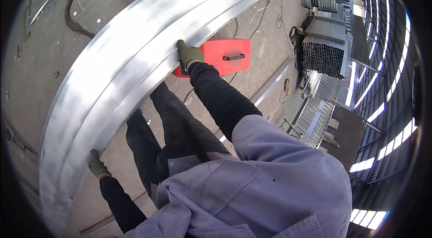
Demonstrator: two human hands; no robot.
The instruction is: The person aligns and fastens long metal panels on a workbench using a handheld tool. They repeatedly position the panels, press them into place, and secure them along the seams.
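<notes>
Grey shirt (234, 193) nearest, metal panel (130, 53) slants lengthwise toward upper right.

A grey-brown concrete floor (276, 42) extends toward dark, ribbed metal cladding (392, 22) broken by long, bright white strips of light (397, 140); a stack of hollow grey metal tubes (323, 57) lies rightward.

Panel (121, 58): bright silver, lined lengthwise in darker grey. Left grip (96, 164) and right grip (191, 54): olive-green gloves (194, 53). Sleeve covers (220, 96): black. Jacket (283, 184): pale lilac-grey. Trousers (182, 121): dark grey. Box (214, 53): red, smudged darker, with black handle (234, 57). Floor (108, 6): grey-brown, dotted with pale spots
</notes>
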